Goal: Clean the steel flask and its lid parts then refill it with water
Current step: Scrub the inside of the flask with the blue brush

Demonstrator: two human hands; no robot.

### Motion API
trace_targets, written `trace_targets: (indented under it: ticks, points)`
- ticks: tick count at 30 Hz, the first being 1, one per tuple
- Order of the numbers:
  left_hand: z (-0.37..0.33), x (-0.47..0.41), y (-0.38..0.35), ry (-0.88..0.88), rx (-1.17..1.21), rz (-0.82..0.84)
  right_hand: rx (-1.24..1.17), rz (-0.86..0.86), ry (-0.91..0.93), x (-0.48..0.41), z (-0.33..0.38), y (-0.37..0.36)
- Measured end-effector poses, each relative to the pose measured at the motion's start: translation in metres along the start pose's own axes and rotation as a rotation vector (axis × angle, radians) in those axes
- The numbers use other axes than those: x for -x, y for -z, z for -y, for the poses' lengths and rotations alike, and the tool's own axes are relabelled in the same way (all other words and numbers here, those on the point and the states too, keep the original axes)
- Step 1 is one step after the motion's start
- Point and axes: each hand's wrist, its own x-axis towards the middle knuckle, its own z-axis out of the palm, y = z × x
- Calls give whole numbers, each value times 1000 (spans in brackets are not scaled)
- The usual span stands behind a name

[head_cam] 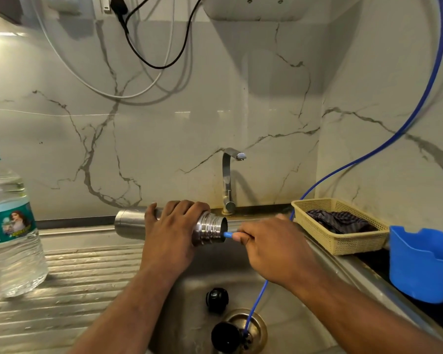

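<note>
Steel cylindrical flask: you are holding it level over the steel sink basin, left hand wrapping its body. Thin blue hose: your right hand is pinching its tip at the flask's open mouth. Likely risk: water pressure kicking the tip out, spraying you.

Left hand grips steel flask level above sink, open mouth facing right; right hand pinches blue handle at that mouth; black lid part lies in the basin, second black lid part over the drain.
</note>
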Motion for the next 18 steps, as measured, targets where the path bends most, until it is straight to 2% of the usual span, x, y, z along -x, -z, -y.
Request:
trace_targets:
  ticks: [2,3,5,8,12,15,18]
  points:
    - [0,0,-2,-31,-23,-10,-283,158,-172,0,-1,-1]
    - [0,-1,-4,-48,-36,-15,-409,185,-238,0,-2,-3]
    - [0,-1,-5,-52,-45,-24,-496,178,-289,0,-1,-2]
    - [-1,-2,-4,-5,-34,-11,-255,117,-175,-1,-1,5]
    - [-3,-1,-1,25,-28,19,142,-116,23,1,3,0]
    - [-5,0,-2,1,-35,14,231,-163,-24,1,8,-3]
    - [-3,1,-4,-13,-12,-8,208,-127,-9,4,8,-2]
